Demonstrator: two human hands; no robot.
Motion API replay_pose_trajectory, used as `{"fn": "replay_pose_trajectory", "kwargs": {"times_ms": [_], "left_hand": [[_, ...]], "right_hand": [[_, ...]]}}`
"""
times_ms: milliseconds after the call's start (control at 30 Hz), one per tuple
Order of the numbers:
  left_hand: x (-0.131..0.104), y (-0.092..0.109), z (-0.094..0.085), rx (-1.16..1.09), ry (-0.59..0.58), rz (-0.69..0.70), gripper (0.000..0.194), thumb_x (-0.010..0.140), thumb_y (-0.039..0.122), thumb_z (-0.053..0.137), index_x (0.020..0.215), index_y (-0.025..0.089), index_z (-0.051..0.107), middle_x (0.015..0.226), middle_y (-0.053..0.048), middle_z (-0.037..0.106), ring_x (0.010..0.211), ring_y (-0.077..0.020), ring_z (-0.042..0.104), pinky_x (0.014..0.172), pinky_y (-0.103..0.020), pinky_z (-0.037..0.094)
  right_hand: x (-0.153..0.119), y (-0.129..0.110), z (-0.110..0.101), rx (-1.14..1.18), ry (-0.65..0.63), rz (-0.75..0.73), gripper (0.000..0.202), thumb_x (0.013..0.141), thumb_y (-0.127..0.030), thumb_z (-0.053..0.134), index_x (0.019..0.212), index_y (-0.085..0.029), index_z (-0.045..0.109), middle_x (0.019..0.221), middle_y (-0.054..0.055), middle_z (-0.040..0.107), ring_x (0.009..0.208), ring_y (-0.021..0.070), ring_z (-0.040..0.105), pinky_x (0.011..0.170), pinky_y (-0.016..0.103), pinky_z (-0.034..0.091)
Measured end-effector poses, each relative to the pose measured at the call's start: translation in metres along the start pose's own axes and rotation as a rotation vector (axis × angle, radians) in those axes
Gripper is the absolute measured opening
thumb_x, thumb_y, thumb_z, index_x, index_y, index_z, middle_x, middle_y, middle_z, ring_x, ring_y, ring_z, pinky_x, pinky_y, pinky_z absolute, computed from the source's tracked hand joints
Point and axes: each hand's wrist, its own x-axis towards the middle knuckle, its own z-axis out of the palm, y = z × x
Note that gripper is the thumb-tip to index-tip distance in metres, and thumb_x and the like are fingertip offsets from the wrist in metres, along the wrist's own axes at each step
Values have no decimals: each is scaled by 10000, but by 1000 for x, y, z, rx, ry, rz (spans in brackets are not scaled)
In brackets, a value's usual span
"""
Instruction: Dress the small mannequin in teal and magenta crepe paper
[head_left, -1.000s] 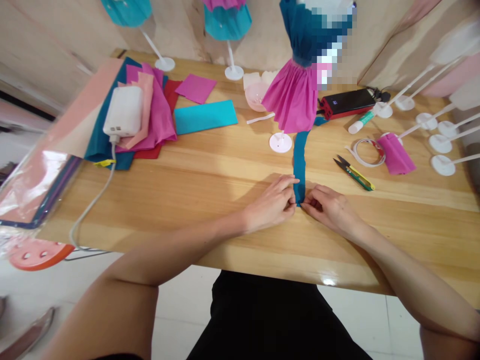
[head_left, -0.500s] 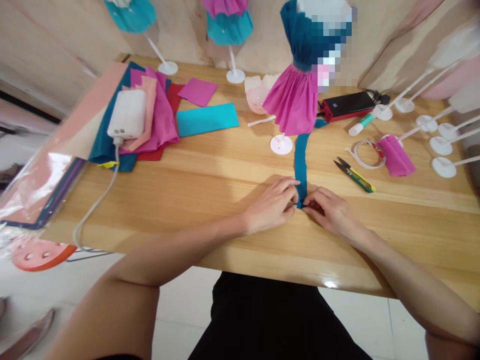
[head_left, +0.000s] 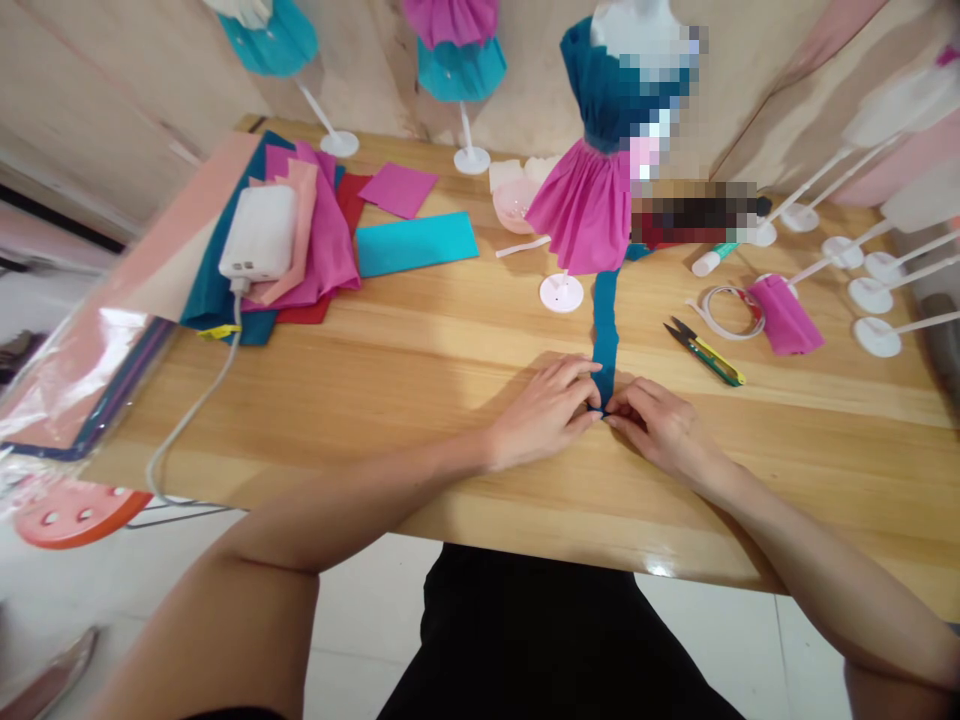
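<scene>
Dark blue strip: one, narrow, lying on the table, its near end between the two hands.
Left hand: fingers curled, thumb and fingertips closed in a pinch on the left corner of the strip's near end; index finger reaching forward along its left edge.
Right hand: fingers folded, thumb and fingertips pinching the right corner of the same end.
Table: pale wood, visible grain, glossy at the near edge.
Right of strip: snips with yellow and green handles; coiled white band; magenta bundle; green-and-white tube; several white stands along the edge.
Beyond strip: dress form, upright on a round white base, blue above, magenta skirt below; pink bowl just beside it.
Left side: turquoise rectangle; magenta square; pile of coloured pieces, a white power bank with cable on top.
Room: beige wall behind; pale tiled floor; pink-and-orange stool at lower left.
Strip, direction: long axis running away from the person, past the right of the round base, bending right behind the skirt; far part partly hidden.
</scene>
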Motion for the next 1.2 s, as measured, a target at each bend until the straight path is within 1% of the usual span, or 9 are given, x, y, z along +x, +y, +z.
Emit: {"fn": "replay_pose_trajectory", "kwargs": {"times_ms": [133, 367, 500, 600, 767, 967, 1100, 1200], "left_hand": [[0, -2, 2, 2, 7, 4, 105, 915, 278, 511, 957, 200, 568, 1382, -85, 486, 1376, -226, 367, 1143, -433, 341], [-1, -2, 2, -16, -13, -8, 85, 896, 255, 533, 956, 211, 575, 1400, -75, 478, 1403, -239, 340, 1152, -474, 323], [0, 0, 1, -17, -20, -21, 134, 888, 324, 559, 958, 211, 576, 1397, -79, 483, 1403, -248, 342, 1155, -480, 313], [1, 1, 2, -23, -10, -33, 178, 908, 373, 528, 951, 207, 574, 1383, -85, 496, 1394, -242, 357, 1149, -476, 321], [2, 0, 4, -4, -9, -26, 112, 920, 287, 508, 947, 204, 577, 1385, -83, 497, 1395, -236, 360, 1144, -478, 327], [1, -2, 4, -22, -9, -21, 109, 916, 277, 517, 907, 198, 591, 1372, -82, 510, 1397, -226, 358, 1156, -463, 320], [1, -2, 4, -39, -9, -24, 109, 919, 265, 508, 914, 202, 597, 1381, -73, 507, 1403, -221, 352, 1155, -473, 320], [1, -1, 4, -50, -4, -27, 120, 926, 257, 494, 927, 202, 600, 1384, -71, 505, 1403, -212, 354, 1153, -459, 327]], "right_hand": [[0, 0, 0, 8, -4, 2, 66, 902, -248, 561, 958, -220, 582, 895, 57, 598, 810, 203, 591, 709, 330, 485], [2, 0, -1, 0, -8, 3, 71, 899, -241, 561, 964, -220, 584, 872, 56, 591, 795, 204, 588, 696, 327, 487], [1, 1, 0, -3, -12, 5, 72, 891, -237, 572, 959, -220, 583, 878, 55, 595, 797, 204, 587, 694, 325, 487], [1, 2, 1, -7, -10, 2, 74, 891, -240, 573, 960, -218, 585, 871, 57, 594, 794, 204, 584, 693, 326, 486], [1, 0, 1, -10, -12, -6, 65, 901, -246, 558, 949, -211, 586, 884, 63, 603, 790, 200, 587, 686, 318, 484], [2, -2, -1, -16, -19, -14, 56, 897, -231, 550, 942, -216, 580, 878, 63, 607, 787, 204, 591, 684, 322, 482], [1, -3, 0, -7, 9, -22, 54, 892, -230, 551, 936, -220, 580, 864, 62, 609, 774, 205, 588, 671, 324, 476], [1, -5, 0, -10, 20, -27, 82, 895, -256, 556, 962, -219, 583, 870, 66, 606, 779, 207, 588, 674, 324, 474]]}}
